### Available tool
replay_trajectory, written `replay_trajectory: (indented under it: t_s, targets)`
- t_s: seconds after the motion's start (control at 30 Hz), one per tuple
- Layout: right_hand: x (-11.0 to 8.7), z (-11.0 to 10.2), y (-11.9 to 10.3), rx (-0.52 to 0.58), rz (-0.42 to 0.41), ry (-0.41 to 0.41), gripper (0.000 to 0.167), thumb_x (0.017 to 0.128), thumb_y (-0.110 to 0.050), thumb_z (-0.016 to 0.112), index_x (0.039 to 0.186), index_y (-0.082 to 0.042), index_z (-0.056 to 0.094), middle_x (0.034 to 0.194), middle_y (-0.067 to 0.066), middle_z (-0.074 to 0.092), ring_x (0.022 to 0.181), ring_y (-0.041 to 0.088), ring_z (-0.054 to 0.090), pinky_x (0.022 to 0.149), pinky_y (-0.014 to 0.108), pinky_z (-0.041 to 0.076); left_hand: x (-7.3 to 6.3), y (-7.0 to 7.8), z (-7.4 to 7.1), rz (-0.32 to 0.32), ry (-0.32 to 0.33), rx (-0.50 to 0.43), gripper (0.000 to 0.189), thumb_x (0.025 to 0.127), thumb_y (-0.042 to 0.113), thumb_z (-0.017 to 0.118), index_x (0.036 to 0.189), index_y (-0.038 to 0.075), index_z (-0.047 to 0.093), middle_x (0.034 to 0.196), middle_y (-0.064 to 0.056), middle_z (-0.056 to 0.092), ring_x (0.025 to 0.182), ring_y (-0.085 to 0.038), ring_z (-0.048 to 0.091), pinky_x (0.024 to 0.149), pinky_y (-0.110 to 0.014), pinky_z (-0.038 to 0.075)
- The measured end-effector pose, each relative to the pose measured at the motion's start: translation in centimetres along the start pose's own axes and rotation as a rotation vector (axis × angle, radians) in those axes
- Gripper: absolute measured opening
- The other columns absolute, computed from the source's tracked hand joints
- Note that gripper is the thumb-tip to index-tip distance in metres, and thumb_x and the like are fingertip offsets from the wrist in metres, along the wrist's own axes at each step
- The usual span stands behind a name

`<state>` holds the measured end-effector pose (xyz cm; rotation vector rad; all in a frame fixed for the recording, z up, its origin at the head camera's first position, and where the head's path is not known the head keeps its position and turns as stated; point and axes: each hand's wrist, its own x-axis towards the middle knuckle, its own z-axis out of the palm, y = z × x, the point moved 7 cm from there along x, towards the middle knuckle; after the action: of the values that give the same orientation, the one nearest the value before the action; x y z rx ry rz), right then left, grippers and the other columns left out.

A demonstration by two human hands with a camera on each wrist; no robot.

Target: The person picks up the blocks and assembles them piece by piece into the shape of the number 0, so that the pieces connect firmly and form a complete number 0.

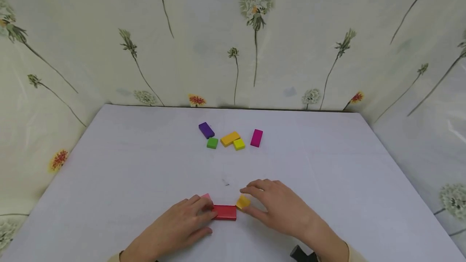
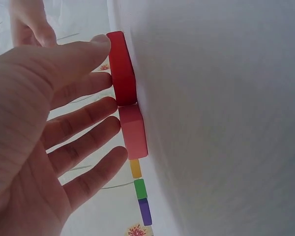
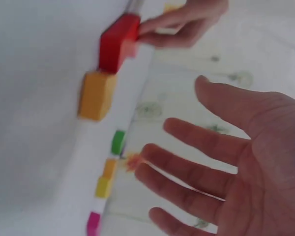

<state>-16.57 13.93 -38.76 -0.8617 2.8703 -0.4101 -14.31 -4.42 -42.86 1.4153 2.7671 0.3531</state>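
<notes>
A flat red block [image 1: 225, 212] lies on the white table in front of the person, with a pink block [image 2: 133, 132] against it, mostly hidden by fingers in the head view. The left hand [image 1: 183, 223] is at these two blocks, its loosely extended fingertips touching or very near them. To the right of the red block, close to its corner, sits a yellow-orange block [image 1: 243, 202], turned at an angle. Around it the right hand [image 1: 278, 207] is spread, thumb and fingers on either side. In the right wrist view the right hand's fingers [image 3: 187, 172] are apart, with nothing held.
Farther back lie a purple block [image 1: 206, 130], a green block [image 1: 212, 143], an orange block [image 1: 230, 138], a yellow block [image 1: 238, 144] and a magenta block [image 1: 256, 138]. A flowered cloth [image 1: 204, 51] hangs behind the table [image 1: 127, 153]. A black object [image 1: 303, 254] shows beneath the right forearm.
</notes>
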Motion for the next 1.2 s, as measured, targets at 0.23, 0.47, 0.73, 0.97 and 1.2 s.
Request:
replay_trajectory:
  t_s: [0.23, 0.47, 0.73, 0.97, 1.2]
  targets:
    - [2.1, 0.0, 4.8, 0.066, 0.124, 0.085, 0.036, 0.09, -0.039, 0.07, 0.12, -0.019, 0.07, 0.106, -0.006, 0.067, 0.095, 0.014, 0.063, 0.079, 0.034, 0.053, 0.1, -0.2, 0.1, -0.007, -0.013, 0.004, 0.037, 0.089, 0.038, 0.072, 0.122, 0.021, 0.07, 0.117, 0.005, 0.055, 0.102, -0.009, 0.052, 0.084, -0.025, 0.05]
    - [3.8, 0.7, 10.7, 0.183, 0.279, 0.119, 0.039, 0.092, -0.035, 0.068, 0.124, -0.014, 0.066, 0.08, -0.006, 0.057, 0.072, 0.013, 0.053, 0.063, 0.031, 0.046, 0.5, -0.2, 0.1, 0.007, -0.021, -0.019, 0.037, 0.088, 0.037, 0.073, 0.121, 0.021, 0.07, 0.117, 0.005, 0.056, 0.102, -0.009, 0.051, 0.084, -0.023, 0.049]
    - [6.2, -0.2, 14.6, 0.236, 0.384, 0.113, 0.054, 0.094, -0.036, 0.064, 0.138, -0.006, 0.053, 0.091, 0.005, 0.062, 0.076, 0.019, 0.056, 0.066, 0.033, 0.049, 0.4, -0.4, -0.1, 0.015, 0.008, -0.016, 0.035, 0.089, 0.038, 0.072, 0.12, 0.021, 0.07, 0.117, 0.004, 0.056, 0.102, -0.009, 0.051, 0.082, -0.022, 0.049]
    - [8.8, -0.2, 16.5, 0.238, 0.441, 0.115, 0.063, 0.095, -0.038, 0.061, 0.142, 0.0, 0.046, 0.103, 0.014, 0.059, 0.09, 0.028, 0.054, 0.077, 0.041, 0.049, 0.2, -0.4, -0.1, 0.017, 0.009, -0.019, 0.036, 0.089, 0.037, 0.072, 0.121, 0.021, 0.07, 0.117, 0.004, 0.056, 0.101, -0.009, 0.051, 0.082, -0.021, 0.049]
    - [11.2, 0.0, 17.4, 0.252, 0.468, 0.079, 0.071, 0.095, -0.041, 0.061, 0.148, -0.001, 0.036, 0.104, 0.017, 0.059, 0.092, 0.029, 0.054, 0.081, 0.042, 0.05, -0.1, -0.4, -0.1, 0.008, -0.001, -0.011, 0.035, 0.09, 0.038, 0.07, 0.12, 0.021, 0.07, 0.118, 0.005, 0.056, 0.102, -0.009, 0.051, 0.083, -0.022, 0.049]
